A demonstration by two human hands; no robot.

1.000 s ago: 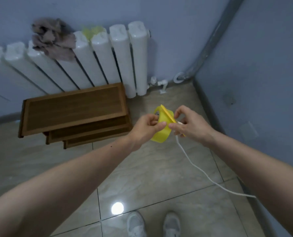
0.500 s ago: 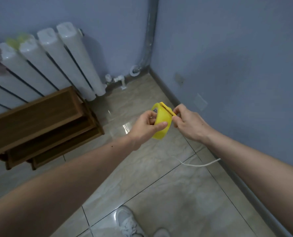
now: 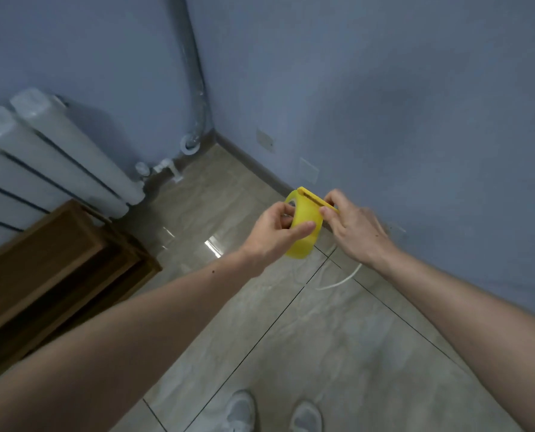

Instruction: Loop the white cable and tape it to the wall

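Note:
A yellow tape roll (image 3: 305,235) is held in front of me, with my left hand (image 3: 275,232) gripping its body, thumb across the outer face and fingers through the core. My right hand (image 3: 355,227) pinches the free tape end (image 3: 317,199) drawn off the top of the roll. A short curve of the white cable (image 3: 342,280) lies on the floor tiles below my right wrist; the rest of it is hidden behind my right arm. The blue wall (image 3: 400,120) stands just beyond my hands on the right.
A white radiator (image 3: 57,157) hangs on the back wall at left, with a brown wooden rack (image 3: 57,266) below it. A grey pipe (image 3: 194,88) runs down the corner. Two wall plates (image 3: 309,170) sit low on the right wall. My shoes (image 3: 272,413) show at the bottom.
My view has swung right toward the side wall. Both hands keep hold of the tape roll, and the cable no longer hangs from my right hand; only a short piece shows on the floor.

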